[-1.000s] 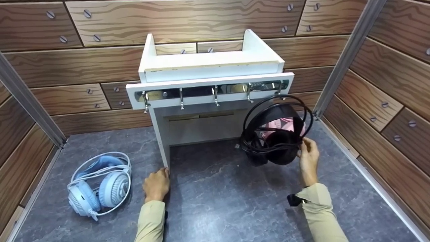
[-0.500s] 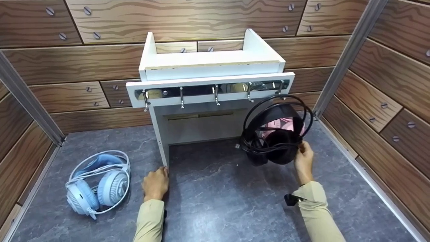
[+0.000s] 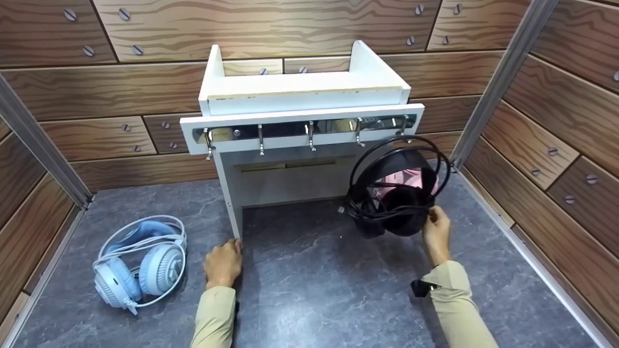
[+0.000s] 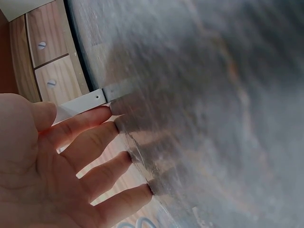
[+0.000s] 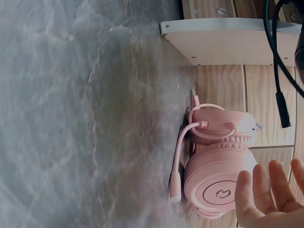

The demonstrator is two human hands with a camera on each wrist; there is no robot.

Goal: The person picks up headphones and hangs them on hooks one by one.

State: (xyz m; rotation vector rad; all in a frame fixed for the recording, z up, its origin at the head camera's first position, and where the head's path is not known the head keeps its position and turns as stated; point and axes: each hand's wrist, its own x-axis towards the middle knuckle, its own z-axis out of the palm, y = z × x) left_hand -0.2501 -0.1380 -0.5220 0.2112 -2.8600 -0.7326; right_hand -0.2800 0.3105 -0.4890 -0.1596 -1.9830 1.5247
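Apparently the black over-ear headset [image 3: 405,215] is up on the rightmost chrome hook [image 3: 404,126] of the white panel stand [image 3: 290,87]; exact contact unclear. Other four hooks [image 3: 311,135] bare. Pale-blue headset [image 3: 162,270] and pink headset [image 5: 221,175] sit on the grey marbled table [image 3: 314,295], likely what's left. Right hand [image 3: 437,237] is at the black headset's lower right, fingers near-straight, no grip visible, touch unconfirmed. Left hand [image 3: 223,263]: fingers extended, at the stand's left foot, well apart from the black headset.

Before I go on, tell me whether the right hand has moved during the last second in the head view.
Yes: the right hand has shifted slightly toward the picture's left, judged against the white rack.
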